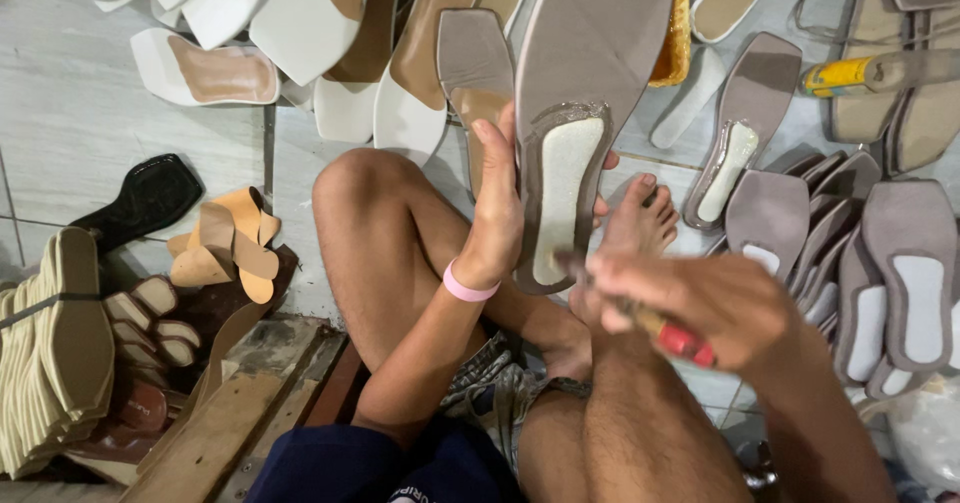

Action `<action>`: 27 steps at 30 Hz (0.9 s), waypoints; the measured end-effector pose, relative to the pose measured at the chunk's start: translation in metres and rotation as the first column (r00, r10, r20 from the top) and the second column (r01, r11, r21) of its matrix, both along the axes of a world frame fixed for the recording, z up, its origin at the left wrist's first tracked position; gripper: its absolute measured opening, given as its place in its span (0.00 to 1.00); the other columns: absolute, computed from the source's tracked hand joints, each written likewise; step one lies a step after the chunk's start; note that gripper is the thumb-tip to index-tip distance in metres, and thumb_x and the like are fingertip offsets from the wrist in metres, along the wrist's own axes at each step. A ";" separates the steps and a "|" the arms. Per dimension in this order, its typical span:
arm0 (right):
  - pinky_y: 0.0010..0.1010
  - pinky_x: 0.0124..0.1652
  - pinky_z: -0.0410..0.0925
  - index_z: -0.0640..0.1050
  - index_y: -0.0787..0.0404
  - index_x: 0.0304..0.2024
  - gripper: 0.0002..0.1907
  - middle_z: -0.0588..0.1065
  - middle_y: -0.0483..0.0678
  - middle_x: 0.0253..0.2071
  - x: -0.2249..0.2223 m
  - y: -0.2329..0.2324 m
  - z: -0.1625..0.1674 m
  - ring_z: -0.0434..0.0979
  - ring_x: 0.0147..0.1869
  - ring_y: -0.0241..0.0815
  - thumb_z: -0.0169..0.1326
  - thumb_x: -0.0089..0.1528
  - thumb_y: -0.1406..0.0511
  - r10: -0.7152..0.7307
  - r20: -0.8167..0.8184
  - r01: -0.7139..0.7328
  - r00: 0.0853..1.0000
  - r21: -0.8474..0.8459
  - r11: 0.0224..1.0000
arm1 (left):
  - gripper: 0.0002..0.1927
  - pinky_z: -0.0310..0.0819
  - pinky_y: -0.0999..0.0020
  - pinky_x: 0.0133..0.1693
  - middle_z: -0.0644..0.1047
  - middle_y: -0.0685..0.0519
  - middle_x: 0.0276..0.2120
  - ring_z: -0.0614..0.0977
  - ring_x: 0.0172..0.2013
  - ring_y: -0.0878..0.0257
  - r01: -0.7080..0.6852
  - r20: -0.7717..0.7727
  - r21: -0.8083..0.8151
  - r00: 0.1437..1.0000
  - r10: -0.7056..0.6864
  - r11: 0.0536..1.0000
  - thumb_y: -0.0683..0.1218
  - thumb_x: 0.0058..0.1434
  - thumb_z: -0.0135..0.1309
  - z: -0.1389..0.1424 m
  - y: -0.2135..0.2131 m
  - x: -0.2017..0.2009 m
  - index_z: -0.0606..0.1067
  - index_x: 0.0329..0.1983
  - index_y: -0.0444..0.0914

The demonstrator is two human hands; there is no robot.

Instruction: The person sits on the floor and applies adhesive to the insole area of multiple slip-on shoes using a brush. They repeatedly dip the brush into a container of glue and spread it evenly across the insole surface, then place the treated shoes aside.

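2 hands work 1 grey sole (pixel 580 113): the left hand (pixel 497 208), at 9 o'clock of it, clasps its edge and props it upright above the knees. Gluing seems underway; next comes a steady stroke. At 5 o'clock, the right hand (pixel 700 308) closes on a red-handled tool (pixel 665 335), tip blurred.

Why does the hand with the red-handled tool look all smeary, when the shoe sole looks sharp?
Head view: the right hand and its red-handled tool are smeared by motion blur; the grey pointed shoe sole in the left hand is crisp; lighting is soft and even, with faint shadows on the pale tiled floor and no strong glare.
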State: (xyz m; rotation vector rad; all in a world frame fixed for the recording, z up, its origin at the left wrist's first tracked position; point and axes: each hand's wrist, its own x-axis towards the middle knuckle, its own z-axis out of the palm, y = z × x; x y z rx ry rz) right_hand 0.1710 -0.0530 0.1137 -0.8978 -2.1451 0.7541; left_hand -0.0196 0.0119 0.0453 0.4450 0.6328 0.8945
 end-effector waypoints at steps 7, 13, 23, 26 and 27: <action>0.32 0.38 0.79 0.74 0.65 0.52 0.13 0.80 0.53 0.49 0.001 0.027 0.011 0.86 0.50 0.46 0.60 0.67 0.68 -0.275 0.032 0.273 0.961 0.040 0.961 | 0.46 0.82 0.58 0.46 0.72 0.43 0.58 0.80 0.47 0.52 -0.035 0.027 0.058 0.999 0.033 0.998 0.74 0.73 0.25 -0.004 -0.007 0.000 0.50 0.81 0.40; 0.25 0.32 0.75 0.75 0.63 0.53 0.15 0.81 0.55 0.53 -0.015 0.022 -0.001 0.86 0.54 0.49 0.64 0.67 0.68 -0.241 0.275 0.129 0.931 0.370 0.920 | 0.44 0.83 0.58 0.53 0.73 0.42 0.59 0.81 0.52 0.51 -0.096 0.053 0.081 0.994 0.092 0.992 0.73 0.73 0.25 -0.008 0.001 0.005 0.48 0.81 0.41; 0.21 0.43 0.80 0.72 0.59 0.55 0.21 0.81 0.51 0.52 0.000 -0.043 0.004 0.85 0.56 0.45 0.66 0.63 0.64 -0.161 0.179 0.167 0.970 -0.017 0.986 | 0.43 0.86 0.57 0.39 0.73 0.42 0.56 0.82 0.47 0.52 -0.041 0.036 -0.040 0.998 0.042 0.998 0.73 0.70 0.23 -0.007 -0.003 0.004 0.50 0.77 0.42; 0.25 0.41 0.81 0.73 0.60 0.56 0.20 0.80 0.53 0.54 0.003 -0.029 0.001 0.86 0.55 0.46 0.64 0.65 0.66 -0.280 0.143 0.275 0.949 0.055 0.960 | 0.43 0.86 0.57 0.38 0.74 0.41 0.53 0.82 0.44 0.51 -0.043 0.046 -0.010 0.998 0.044 0.999 0.74 0.71 0.23 -0.007 -0.003 0.003 0.51 0.77 0.42; 0.26 0.41 0.82 0.73 0.60 0.56 0.19 0.80 0.54 0.54 0.003 -0.021 -0.002 0.86 0.54 0.46 0.64 0.65 0.66 -0.320 0.129 0.312 0.939 0.078 0.947 | 0.42 0.85 0.58 0.37 0.74 0.40 0.52 0.82 0.42 0.50 -0.026 0.028 -0.006 0.999 0.026 1.000 0.74 0.72 0.23 -0.007 -0.005 0.002 0.52 0.77 0.42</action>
